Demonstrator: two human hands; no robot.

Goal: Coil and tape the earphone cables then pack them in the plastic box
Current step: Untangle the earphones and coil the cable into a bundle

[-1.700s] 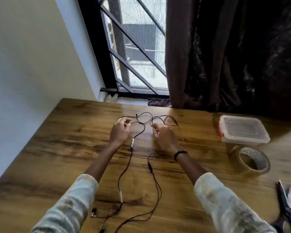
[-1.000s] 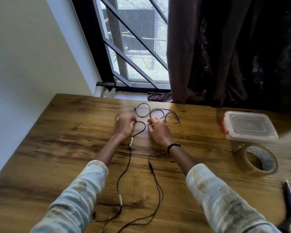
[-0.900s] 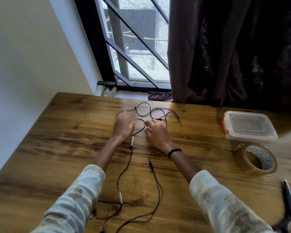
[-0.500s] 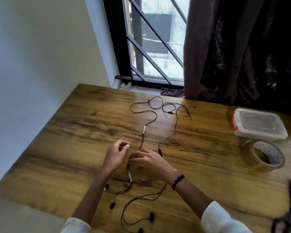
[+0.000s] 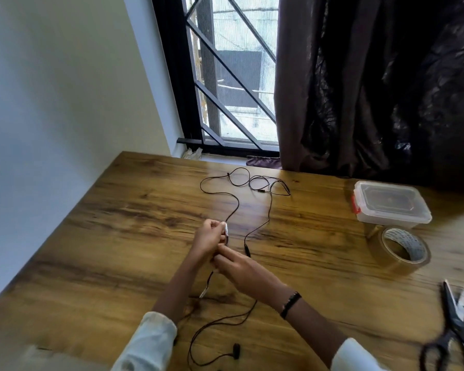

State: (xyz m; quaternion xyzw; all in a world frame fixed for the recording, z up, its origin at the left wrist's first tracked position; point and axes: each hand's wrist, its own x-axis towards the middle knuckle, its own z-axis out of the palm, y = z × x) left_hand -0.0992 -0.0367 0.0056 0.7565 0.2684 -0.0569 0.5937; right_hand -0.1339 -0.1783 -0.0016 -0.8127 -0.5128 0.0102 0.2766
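Thin black earphone cables [image 5: 233, 204] lie stretched over the wooden table [image 5: 118, 236], looped at the far end and trailing to earbuds [image 5: 236, 354] near me. My left hand [image 5: 208, 239] is closed on a cable at its small white inline piece. My right hand [image 5: 241, 269] sits just below it, fingers pinching the same cable. A clear plastic box [image 5: 390, 204] with a red latch and its lid on stands at the right. A roll of brown tape [image 5: 399, 250] lies in front of the box.
Black-handled scissors [image 5: 456, 328] lie at the right near edge. A window with dark bars and a dark curtain stand behind the table's far edge. A pale wall runs along the left side.
Both hands came back from the far loops toward me. They now grip the cable near its white inline piece, lifted slightly off the table. The camera view shifted left.
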